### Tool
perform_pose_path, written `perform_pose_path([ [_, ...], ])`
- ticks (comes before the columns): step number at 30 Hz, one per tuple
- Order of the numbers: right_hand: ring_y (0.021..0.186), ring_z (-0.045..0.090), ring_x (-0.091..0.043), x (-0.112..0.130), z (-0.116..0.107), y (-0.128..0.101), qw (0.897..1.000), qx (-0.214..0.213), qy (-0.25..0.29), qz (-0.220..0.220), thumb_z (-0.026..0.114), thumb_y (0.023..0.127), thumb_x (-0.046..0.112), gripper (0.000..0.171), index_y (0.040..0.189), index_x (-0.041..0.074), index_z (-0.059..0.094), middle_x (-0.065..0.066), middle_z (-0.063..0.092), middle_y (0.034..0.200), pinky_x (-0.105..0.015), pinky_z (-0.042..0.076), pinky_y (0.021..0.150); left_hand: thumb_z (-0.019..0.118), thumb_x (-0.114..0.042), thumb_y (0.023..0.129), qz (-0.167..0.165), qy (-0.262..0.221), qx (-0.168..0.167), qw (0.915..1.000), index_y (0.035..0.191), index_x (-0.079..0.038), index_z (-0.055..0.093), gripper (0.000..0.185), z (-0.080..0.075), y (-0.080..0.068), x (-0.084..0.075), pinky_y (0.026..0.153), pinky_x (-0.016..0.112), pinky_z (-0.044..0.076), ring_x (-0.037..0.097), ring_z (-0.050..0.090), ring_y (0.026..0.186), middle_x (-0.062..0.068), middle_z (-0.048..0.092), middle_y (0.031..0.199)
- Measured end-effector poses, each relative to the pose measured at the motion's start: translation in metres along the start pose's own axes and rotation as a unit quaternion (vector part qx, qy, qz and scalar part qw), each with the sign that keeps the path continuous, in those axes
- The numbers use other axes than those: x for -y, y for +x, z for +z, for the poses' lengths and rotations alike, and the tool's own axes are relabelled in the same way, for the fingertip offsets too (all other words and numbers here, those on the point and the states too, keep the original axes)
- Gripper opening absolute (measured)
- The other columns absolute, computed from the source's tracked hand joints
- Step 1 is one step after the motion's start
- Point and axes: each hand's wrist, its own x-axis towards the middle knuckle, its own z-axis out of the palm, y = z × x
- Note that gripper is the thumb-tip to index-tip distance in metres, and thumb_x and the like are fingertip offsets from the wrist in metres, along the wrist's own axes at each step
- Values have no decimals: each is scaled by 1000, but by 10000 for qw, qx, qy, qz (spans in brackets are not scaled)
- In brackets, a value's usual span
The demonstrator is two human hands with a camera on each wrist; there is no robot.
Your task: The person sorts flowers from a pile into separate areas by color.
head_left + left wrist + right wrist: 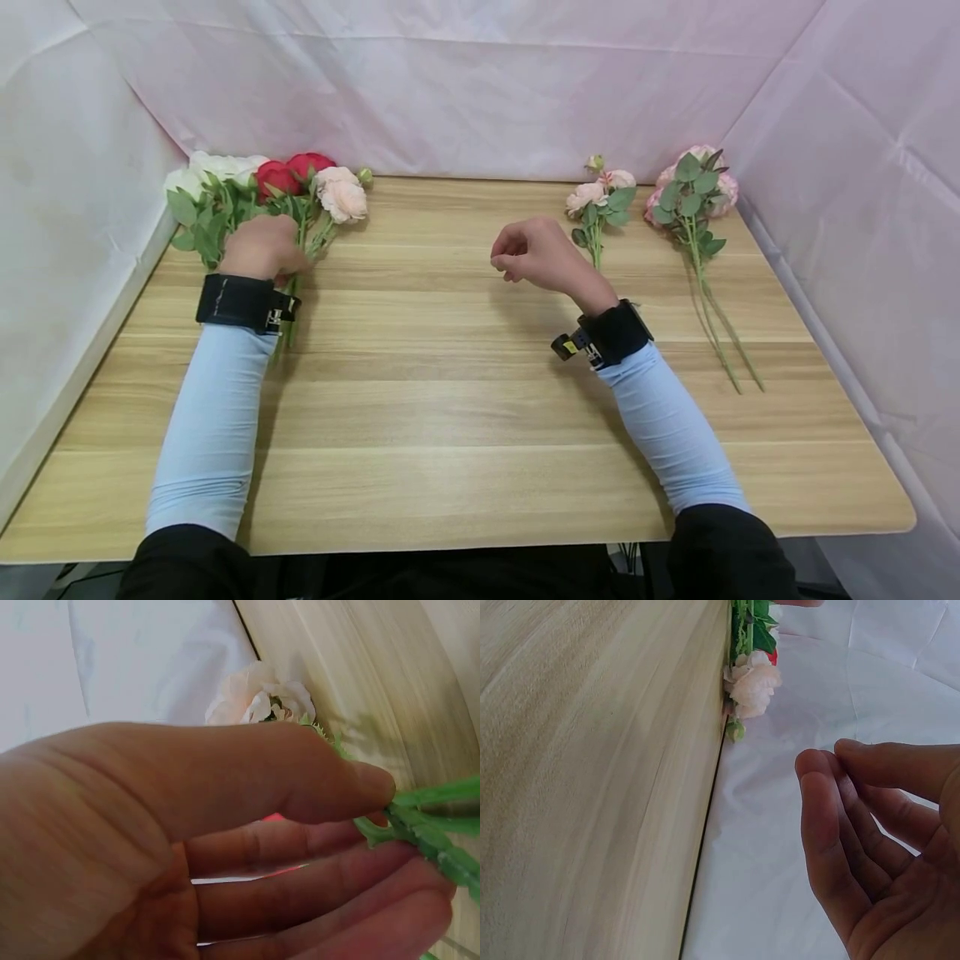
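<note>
Head view: my left hand (pixel 262 247) rests on the bunch (pixel 262 190) at the far left of the table (pixel 465 400). Left wrist view confirms the grip: thumb and fingers (pixel 315 862) pinch a green stem (pixel 427 825). My right hand (pixel 536 254) hovers over mid-table, fingers loosely curled, holding nothing. To do this step well, I judge that the pinch belongs low on the stems, clear of the blooms, with all stems gathered before any lift so that none slip out. Two pink sprigs lie apart at far right: a short sprig (pixel 600 204) just beyond my right hand, and a long sprig (pixel 697 217) further right. Surface: pale wood-grain board. Room: creased white sheeting (pixel 480 83) encloses the left, far and right sides.
</note>
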Motion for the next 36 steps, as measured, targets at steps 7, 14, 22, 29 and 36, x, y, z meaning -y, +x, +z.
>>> perform_pose_path([
  [7, 79, 75, -34, -2, -1, 0, 10000, 28, -36, 56, 69, 97, 10, 10, 99, 3, 75, -22, 76, 93, -38, 60, 70, 65, -27, 94, 165, -88, 119, 9998, 68, -2, 65, 36, -5, -6, -5, 58, 41, 49, 28, 62, 56, 8, 61, 53],
  [14, 83, 75, -37, -3, -2, -1, 9998, 61, 42, 184, 69, 97, 11, 12, 101, 2, 75, -23, 76, 95, -52, 60, 78, 64, -17, 87, 480, -147, -251, 9984, 51, -9, 55, 37, -13, -17, -17, 49, 34, 43, 20, 49, 45, -1, 44, 45],
  [22, 84, 75, -38, -4, -7, -2, 9999, 27, -29, 164, 67, 99, 13, 13, 103, 4, 75, -21, 76, 96, -49, 61, 78, 69, -16, 87, 760, -273, -1017, 9915, 49, -14, 41, 47, -23, -31, -34, 50, 33, 32, 14, 26, 50, -6, 26, 52],
  [29, 83, 75, -41, -7, -7, 0, 9998, 5, 129, 160, 68, 98, 10, 13, 103, 0, 75, -25, 75, 97, -53, 61, 79, 70, -17, 86, 909, -184, -1661, 9817, 47, -14, 37, 51, -26, -39, -45, 52, 34, 28, 14, 24, 53, -5, 23, 54],
  [36, 84, 74, -39, -5, -6, 0, 9997, 74, 233, 77, 68, 99, 12, 14, 103, 0, 74, -24, 74, 96, -44, 62, 75, 69, -15, 88, 1065, -295, -1908, 9754, 48, -13, 34, 54, -24, -46, -60, 52, 31, 20, 14, 18, 56, -4, 19, 57],
])
